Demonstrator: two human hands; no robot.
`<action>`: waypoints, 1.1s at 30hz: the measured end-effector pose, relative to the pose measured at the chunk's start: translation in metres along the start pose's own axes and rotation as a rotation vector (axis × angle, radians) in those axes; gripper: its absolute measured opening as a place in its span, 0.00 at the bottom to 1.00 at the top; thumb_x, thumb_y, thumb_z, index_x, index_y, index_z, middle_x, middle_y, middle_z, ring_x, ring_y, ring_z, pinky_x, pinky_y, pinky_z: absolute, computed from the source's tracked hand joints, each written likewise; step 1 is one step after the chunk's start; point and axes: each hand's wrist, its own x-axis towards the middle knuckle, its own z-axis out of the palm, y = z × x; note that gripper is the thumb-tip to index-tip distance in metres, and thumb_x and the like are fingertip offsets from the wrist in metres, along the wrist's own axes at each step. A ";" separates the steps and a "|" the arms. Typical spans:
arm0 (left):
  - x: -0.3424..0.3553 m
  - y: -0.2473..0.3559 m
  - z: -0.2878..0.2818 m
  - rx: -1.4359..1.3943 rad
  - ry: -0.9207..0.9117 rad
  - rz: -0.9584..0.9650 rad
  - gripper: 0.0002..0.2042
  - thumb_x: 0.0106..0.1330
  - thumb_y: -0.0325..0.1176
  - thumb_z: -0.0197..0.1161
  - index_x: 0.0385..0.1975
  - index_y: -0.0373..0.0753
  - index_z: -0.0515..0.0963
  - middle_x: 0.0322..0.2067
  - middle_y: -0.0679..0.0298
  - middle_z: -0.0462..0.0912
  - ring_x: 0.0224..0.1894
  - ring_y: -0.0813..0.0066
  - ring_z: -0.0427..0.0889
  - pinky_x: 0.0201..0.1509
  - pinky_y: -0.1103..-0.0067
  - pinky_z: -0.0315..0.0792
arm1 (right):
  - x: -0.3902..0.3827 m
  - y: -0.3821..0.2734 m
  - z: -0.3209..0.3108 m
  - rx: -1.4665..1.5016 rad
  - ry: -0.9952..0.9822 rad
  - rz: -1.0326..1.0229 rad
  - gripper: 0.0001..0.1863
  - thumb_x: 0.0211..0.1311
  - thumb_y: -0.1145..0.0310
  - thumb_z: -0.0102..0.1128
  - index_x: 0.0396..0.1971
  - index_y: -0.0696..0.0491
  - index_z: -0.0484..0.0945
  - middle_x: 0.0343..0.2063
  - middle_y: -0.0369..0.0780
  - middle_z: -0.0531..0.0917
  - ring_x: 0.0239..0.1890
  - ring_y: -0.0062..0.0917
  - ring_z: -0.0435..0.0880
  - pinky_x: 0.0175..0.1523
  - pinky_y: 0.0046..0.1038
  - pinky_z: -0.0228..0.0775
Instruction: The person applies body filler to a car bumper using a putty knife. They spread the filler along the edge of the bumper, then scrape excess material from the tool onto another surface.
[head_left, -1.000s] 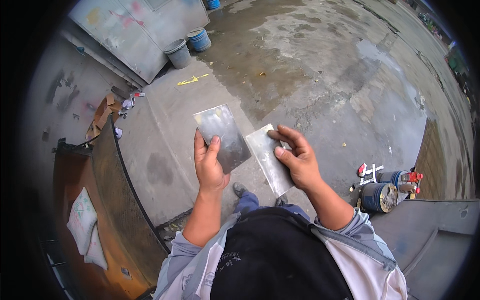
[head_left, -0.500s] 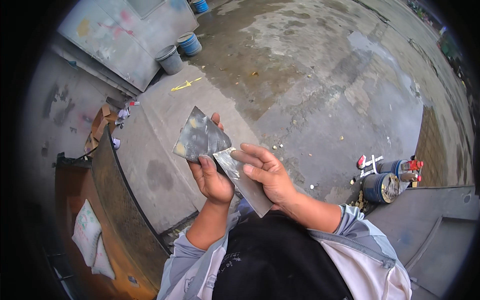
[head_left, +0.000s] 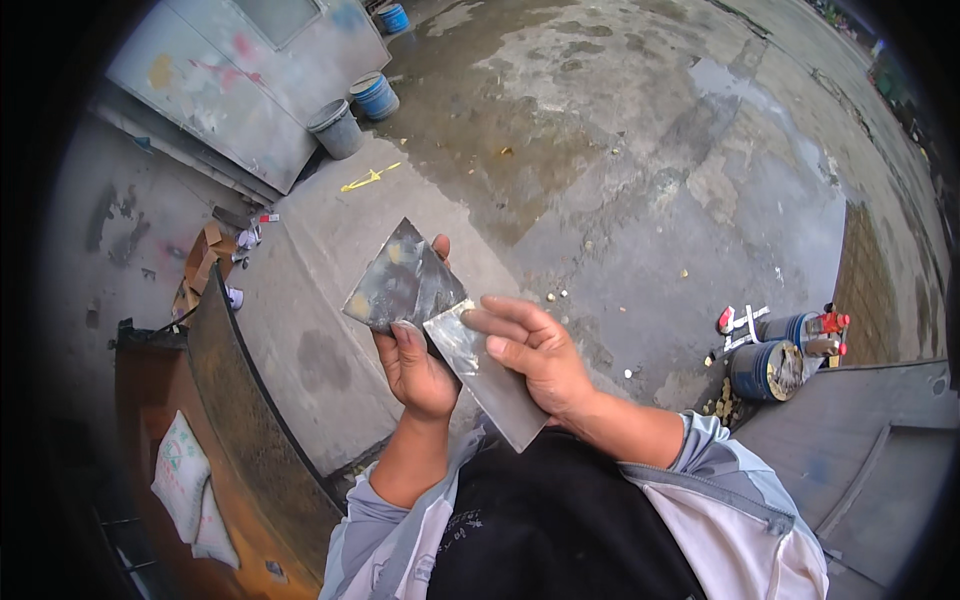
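Observation:
My left hand (head_left: 419,374) grips a dark flat metal plate (head_left: 402,277) from below, thumb at its near edge and a fingertip at the far edge. Dull yellow and grey smears mark its face. With my right hand (head_left: 545,362) I hold a flat rectangular metal scraper (head_left: 497,396) by its right side, fingers and thumb over its face. Its upper end bears pale paste streaks and overlaps the plate's lower right corner. The fingers beneath both pieces are partly hidden.
Blue buckets (head_left: 764,371) stand at right, with red-topped items beside them. A grey bucket (head_left: 336,128) and a blue one (head_left: 374,96) are near a paint-marked metal panel (head_left: 215,75). White sacks (head_left: 182,474) lie in an orange-brown container (head_left: 262,520) at lower left. Wet concrete stretches ahead.
The scraper's lower end has moved slightly down, and its pasted face shows more broadly. The dark plate has tilted a little. Both hands keep their hold, and the view has shifted slightly.

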 end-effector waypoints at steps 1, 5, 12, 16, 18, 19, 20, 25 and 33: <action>-0.001 0.004 0.002 -0.007 0.016 -0.033 0.27 0.75 0.42 0.46 0.69 0.37 0.52 0.66 0.35 0.58 0.69 0.45 0.60 0.71 0.60 0.55 | 0.006 -0.009 0.001 0.057 -0.021 -0.006 0.23 0.67 0.77 0.55 0.61 0.58 0.67 0.57 0.46 0.77 0.59 0.25 0.74 0.63 0.27 0.65; 0.005 0.005 0.000 -0.079 -0.005 -0.064 0.27 0.76 0.42 0.45 0.69 0.36 0.53 0.67 0.37 0.57 0.69 0.48 0.60 0.71 0.62 0.55 | -0.006 0.012 0.000 -0.104 -0.059 -0.070 0.21 0.67 0.77 0.55 0.60 0.59 0.68 0.57 0.46 0.77 0.61 0.26 0.73 0.64 0.28 0.65; 0.005 0.007 0.000 -0.064 -0.027 -0.143 0.26 0.76 0.44 0.40 0.69 0.37 0.53 0.66 0.38 0.59 0.69 0.49 0.61 0.70 0.61 0.59 | 0.016 -0.004 -0.009 -0.272 -0.100 -0.164 0.19 0.67 0.78 0.55 0.57 0.61 0.70 0.54 0.47 0.79 0.57 0.28 0.77 0.62 0.29 0.68; 0.002 0.008 -0.003 -0.152 -0.011 -0.223 0.26 0.76 0.43 0.41 0.69 0.36 0.52 0.67 0.41 0.59 0.68 0.55 0.62 0.70 0.65 0.57 | 0.025 -0.006 -0.010 -0.184 -0.151 -0.174 0.19 0.67 0.76 0.55 0.57 0.60 0.69 0.55 0.46 0.79 0.59 0.27 0.76 0.63 0.29 0.67; 0.002 0.005 -0.004 -0.005 -0.054 -0.196 0.37 0.72 0.57 0.44 0.70 0.35 0.50 0.69 0.44 0.54 0.71 0.54 0.55 0.73 0.64 0.51 | 0.019 -0.001 -0.007 -0.122 -0.131 -0.137 0.20 0.68 0.75 0.55 0.58 0.60 0.69 0.55 0.46 0.78 0.59 0.27 0.75 0.64 0.29 0.66; 0.003 0.004 -0.005 0.087 -0.094 -0.143 0.39 0.70 0.61 0.43 0.71 0.35 0.49 0.70 0.44 0.52 0.73 0.54 0.52 0.74 0.64 0.49 | 0.014 0.006 -0.003 -0.076 -0.105 -0.088 0.21 0.68 0.74 0.56 0.59 0.60 0.68 0.57 0.45 0.77 0.60 0.26 0.74 0.65 0.29 0.65; 0.003 0.005 -0.005 0.143 -0.110 -0.111 0.42 0.68 0.64 0.44 0.71 0.35 0.49 0.70 0.44 0.51 0.73 0.53 0.51 0.74 0.63 0.48 | 0.011 0.007 0.002 -0.033 -0.089 -0.046 0.21 0.68 0.73 0.56 0.59 0.59 0.68 0.57 0.45 0.77 0.60 0.26 0.74 0.65 0.29 0.65; 0.012 -0.003 -0.008 0.241 -0.098 -0.075 0.57 0.49 0.77 0.55 0.70 0.37 0.55 0.71 0.46 0.51 0.74 0.55 0.50 0.73 0.59 0.51 | 0.005 0.001 0.017 0.048 -0.100 0.039 0.21 0.68 0.71 0.58 0.59 0.58 0.69 0.57 0.46 0.76 0.60 0.28 0.75 0.66 0.33 0.64; -0.004 -0.003 -0.016 0.184 -0.061 -0.233 0.56 0.49 0.78 0.56 0.68 0.36 0.55 0.68 0.48 0.57 0.64 0.60 0.68 0.67 0.65 0.63 | 0.018 0.010 0.012 -0.048 -0.157 -0.160 0.15 0.68 0.76 0.54 0.53 0.60 0.74 0.51 0.44 0.81 0.55 0.26 0.78 0.62 0.29 0.69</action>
